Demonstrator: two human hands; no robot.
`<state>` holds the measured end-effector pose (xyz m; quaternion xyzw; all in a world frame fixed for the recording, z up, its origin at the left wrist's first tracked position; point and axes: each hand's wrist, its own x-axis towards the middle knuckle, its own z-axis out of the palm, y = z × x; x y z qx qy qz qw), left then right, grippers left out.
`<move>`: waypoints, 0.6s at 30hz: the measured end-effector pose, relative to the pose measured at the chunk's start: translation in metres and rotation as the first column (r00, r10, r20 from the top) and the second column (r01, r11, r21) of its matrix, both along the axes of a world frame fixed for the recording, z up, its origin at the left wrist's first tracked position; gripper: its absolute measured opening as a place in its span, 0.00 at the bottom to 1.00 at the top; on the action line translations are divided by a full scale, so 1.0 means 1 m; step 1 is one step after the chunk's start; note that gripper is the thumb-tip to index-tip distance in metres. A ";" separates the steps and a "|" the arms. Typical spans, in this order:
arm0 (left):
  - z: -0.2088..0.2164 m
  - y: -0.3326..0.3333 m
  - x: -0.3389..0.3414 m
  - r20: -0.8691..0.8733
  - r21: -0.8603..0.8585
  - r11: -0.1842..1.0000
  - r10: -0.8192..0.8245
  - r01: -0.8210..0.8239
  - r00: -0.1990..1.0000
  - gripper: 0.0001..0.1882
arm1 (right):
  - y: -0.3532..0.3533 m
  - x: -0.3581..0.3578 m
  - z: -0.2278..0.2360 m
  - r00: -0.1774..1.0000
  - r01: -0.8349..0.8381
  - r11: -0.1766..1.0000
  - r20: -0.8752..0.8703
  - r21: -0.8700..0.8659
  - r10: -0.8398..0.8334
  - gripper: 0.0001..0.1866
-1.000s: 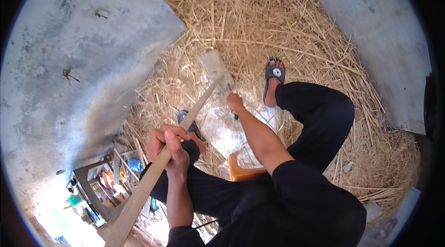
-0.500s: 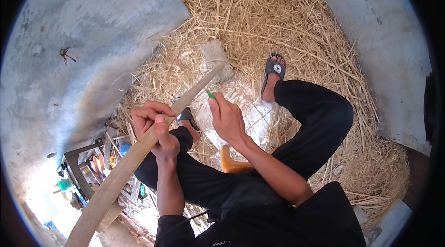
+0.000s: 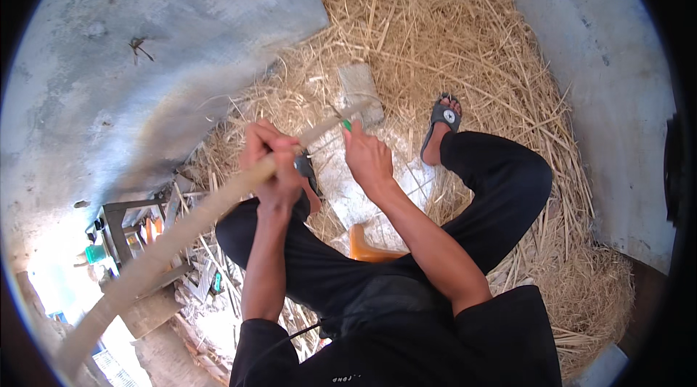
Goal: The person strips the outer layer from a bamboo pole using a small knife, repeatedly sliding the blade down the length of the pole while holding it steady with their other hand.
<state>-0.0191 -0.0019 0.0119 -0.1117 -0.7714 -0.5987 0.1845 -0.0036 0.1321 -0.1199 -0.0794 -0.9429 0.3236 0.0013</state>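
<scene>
My left hand (image 3: 272, 165) is closed around a long, flat, tan strip (image 3: 178, 238) that looks like bamboo or wood. The strip runs from the lower left toward its tapered far end in front of me. My right hand (image 3: 369, 158) grips a small knife by its green handle (image 3: 347, 125). The thin blade lies across the strip close to its far end and appears to touch it; motion blur hides the exact contact. Both hands are raised between my spread knees.
Straw-like shavings (image 3: 435, 31) cover the floor ahead and to the right. A grey block (image 3: 359, 86) lies past the strip's tip. An orange curved seat edge (image 3: 367, 245) shows between my legs. Grey walls (image 3: 181, 38) rise either side, with a dark frame (image 3: 116, 234) and clutter at left.
My left hand and the strip have moved forward and to the right. The knife, earlier beside the strip, is now against it near the far end. The view has shifted slightly.
</scene>
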 end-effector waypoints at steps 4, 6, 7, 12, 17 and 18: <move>0.000 0.013 0.012 -0.158 -0.166 0.966 -0.223 0.197 0.962 0.07 | 0.061 0.006 -0.083 0.964 0.073 0.986 0.243 0.150 -0.108 0.15; -0.002 0.012 0.011 -0.128 -0.134 0.983 -0.146 0.129 0.981 0.09 | 0.096 0.031 -0.116 0.917 0.081 0.944 0.346 0.320 -0.196 0.16; -0.002 0.009 0.006 -0.117 -0.092 0.989 -0.126 0.115 0.985 0.10 | 0.102 0.029 -0.124 0.914 0.124 0.959 0.347 0.254 -0.210 0.17; -0.008 -0.002 -0.002 -0.116 -0.005 0.998 -0.065 0.065 0.991 0.12 | 0.082 0.004 -0.056 0.954 0.257 0.966 0.164 -0.019 -0.251 0.18; -0.007 0.013 0.001 -0.069 -0.011 0.994 -0.108 0.108 0.992 0.13 | 0.023 0.022 0.035 0.997 -0.065 0.967 0.016 -0.246 0.071 0.15; -0.005 0.016 0.003 -0.066 -0.007 0.990 -0.142 0.142 0.988 0.14 | 0.020 0.025 0.033 0.992 -0.118 0.964 0.007 -0.238 0.123 0.15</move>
